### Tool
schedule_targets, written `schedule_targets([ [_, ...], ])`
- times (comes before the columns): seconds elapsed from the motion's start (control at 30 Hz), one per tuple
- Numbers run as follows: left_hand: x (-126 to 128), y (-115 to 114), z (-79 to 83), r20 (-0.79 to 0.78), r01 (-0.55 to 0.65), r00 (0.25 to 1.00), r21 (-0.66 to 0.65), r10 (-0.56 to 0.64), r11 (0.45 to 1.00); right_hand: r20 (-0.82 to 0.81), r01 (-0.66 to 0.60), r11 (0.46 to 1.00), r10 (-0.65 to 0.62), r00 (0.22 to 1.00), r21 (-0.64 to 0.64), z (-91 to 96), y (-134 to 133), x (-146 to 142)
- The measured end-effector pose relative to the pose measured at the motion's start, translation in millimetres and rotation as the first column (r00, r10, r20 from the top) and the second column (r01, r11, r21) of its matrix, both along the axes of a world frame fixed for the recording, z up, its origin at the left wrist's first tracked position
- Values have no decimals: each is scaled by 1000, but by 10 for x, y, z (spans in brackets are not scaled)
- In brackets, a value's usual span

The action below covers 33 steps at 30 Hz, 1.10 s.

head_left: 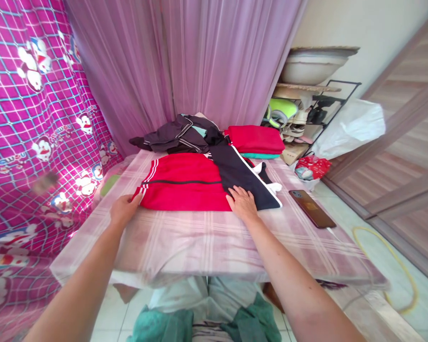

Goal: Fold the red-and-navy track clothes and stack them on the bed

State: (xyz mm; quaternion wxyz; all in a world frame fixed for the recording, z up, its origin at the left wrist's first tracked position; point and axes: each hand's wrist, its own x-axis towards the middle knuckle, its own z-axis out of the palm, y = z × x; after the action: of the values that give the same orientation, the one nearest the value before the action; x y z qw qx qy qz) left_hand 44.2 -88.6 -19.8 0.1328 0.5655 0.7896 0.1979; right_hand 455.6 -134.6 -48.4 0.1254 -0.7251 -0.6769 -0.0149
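Observation:
A red and dark navy jacket (189, 194) lies spread flat on the table, its dark zip line running left to right across the red part. My left hand (124, 208) pinches the white-striped red edge at the garment's left end. Flat on the cloth where red meets navy rests my right hand (243, 203), fingers spread. The navy part (246, 175) has white piping along its right edge, and a white and black piece of cloth (266, 175) shows beside it.
Behind lie a heap of dark clothes (185, 133) and a folded red stack (255, 138) over green cloth. A phone (312, 209) with a cable sits on the checked tablecloth (185, 247) at right. A shoe rack (299, 114) stands beyond, with curtains (214, 57) behind the table.

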Motion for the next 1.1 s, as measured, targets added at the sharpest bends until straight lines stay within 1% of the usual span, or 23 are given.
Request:
schedule_targets([
  [0.07,-11,-1,9,-100,21,995,14,-20,1000,-2,1,1000,-1,1000,-6,5,3,-1],
  [0.17,-39,3,-17,-260,53,964,14,-48,998,-4,4,1000,-4,1000,-11,10,11,-3],
  [0.2,-47,7,-30,-275,55,960,3,-52,998,-5,5,1000,-5,1000,-13,9,13,-3],
  [0.27,-49,14,-50,-259,35,965,-7,-35,999,-4,5,1000,-5,1000,-14,5,17,-2],
  [0.3,-34,13,-53,-250,26,968,17,-21,1000,-3,4,1000,-4,1000,-11,3,18,-1],
  [0.33,-3,9,-52,-251,36,968,67,-18,997,0,3,1000,-3,1000,-8,0,19,-1],
  [0.37,48,-1,-48,-264,74,964,137,-36,988,3,2,1000,-2,1000,-6,-2,19,0],
  [0.4,120,-14,-43,-288,140,955,211,-75,967,7,0,1000,0,1000,-5,-5,19,1],
  [0.43,213,-30,-42,-322,227,937,269,-135,936,12,-1,1000,1,1000,-6,-7,19,2],
  [0.47,321,-46,-47,-359,324,910,299,-209,898,16,-4,1000,4,1000,-10,-9,20,4],
  [0.53,555,-74,-87,-420,493,834,276,-358,825,24,-10,1000,10,1000,-18,-15,25,11],
  [0.6,752,-86,-172,-450,584,767,198,-456,787,27,-12,999,13,1000,-33,-24,35,20],
  [0.63,820,-86,-226,-456,602,748,162,-481,782,26,-11,999,12,1000,-42,-29,40,24],
  [0.7,883,-74,-335,-467,604,736,127,-490,787,18,-8,998,9,1000,-61,-34,47,26],
  [0.8,860,-53,-442,-488,609,728,138,-482,781,-2,-3,997,3,1000,-77,-24,49,12],
  [0.9,823,-50,-459,-496,618,723,151,-482,771,-29,-11,997,9,1000,-82,11,46,22],
  [0.97,821,-55,-443,-500,618,721,150,-480,772,-45,-44,997,41,998,-59,40,46,88],
  [1.03,826,-61,-424,-510,620,715,145,-479,771,-36,-77,997,78,996,4,57,45,227],
  [1.1,824,-62,-413,-521,622,709,144,-476,770,7,-87,993,87,996,84,49,37,427],
])
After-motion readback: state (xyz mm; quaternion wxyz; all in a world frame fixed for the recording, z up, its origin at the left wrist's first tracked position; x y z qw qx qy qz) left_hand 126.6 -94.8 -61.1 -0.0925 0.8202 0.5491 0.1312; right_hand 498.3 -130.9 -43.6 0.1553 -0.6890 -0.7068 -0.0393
